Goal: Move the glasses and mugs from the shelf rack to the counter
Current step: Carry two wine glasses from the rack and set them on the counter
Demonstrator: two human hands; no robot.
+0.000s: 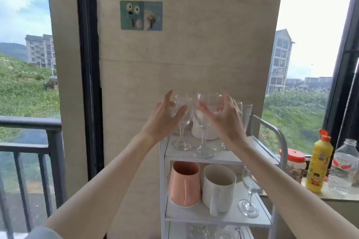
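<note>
A white shelf rack point(217, 158) stands against the wall. Two stemmed wine glasses rest on its top shelf, a left one point(181, 144) and a right one point(204, 151). My left hand point(165, 118) curves around the left glass's bowl and my right hand point(225, 120) around the right one's, all fingers spread; I cannot tell whether either grips. Both feet stand on the shelf. Behind them are a white container point(198, 132) and tall tumblers point(247, 114). The middle shelf holds a pink mug point(184, 184), a white mug point(219, 188) and another wine glass point(249, 196).
More glassware point(213, 233) lies on the bottom shelf. On the windowsill to the right stand a red-lidded jar point(293, 161), a yellow bottle point(318, 163) and a clear plastic bottle point(343, 167). A dark railing point(29, 122) runs behind the window at left.
</note>
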